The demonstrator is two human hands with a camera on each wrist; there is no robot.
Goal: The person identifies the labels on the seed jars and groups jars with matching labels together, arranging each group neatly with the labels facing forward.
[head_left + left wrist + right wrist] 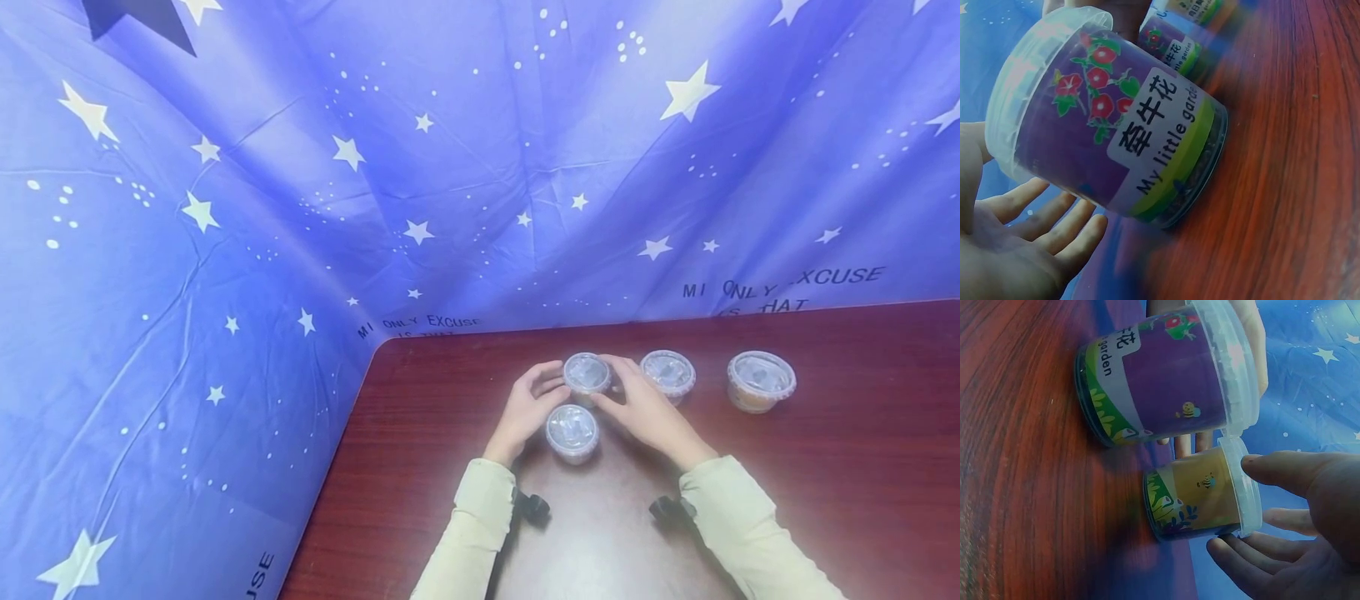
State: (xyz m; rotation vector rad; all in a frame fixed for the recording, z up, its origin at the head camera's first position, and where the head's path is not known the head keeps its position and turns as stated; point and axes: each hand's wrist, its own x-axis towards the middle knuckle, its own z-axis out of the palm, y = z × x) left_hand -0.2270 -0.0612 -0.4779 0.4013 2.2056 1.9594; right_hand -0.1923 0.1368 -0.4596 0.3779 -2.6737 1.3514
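Between both hands (525,408) (651,408), yellow tub (587,375) (upright)

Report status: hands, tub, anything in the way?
Left hand beside yellow tub, right hand at its lid. Tub upright, lid on. Purple tub close in front.

Lidded purple tub (1063,137) lettered "My little garden", left fingers (1063,219) beside it, more tubs (1163,37) beyond, reddish wood-grain tabletop (1279,162)

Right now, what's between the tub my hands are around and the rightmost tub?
In the head view, going right from the held tub: your right hand, another tub, then bare table up to the rightmost tub.
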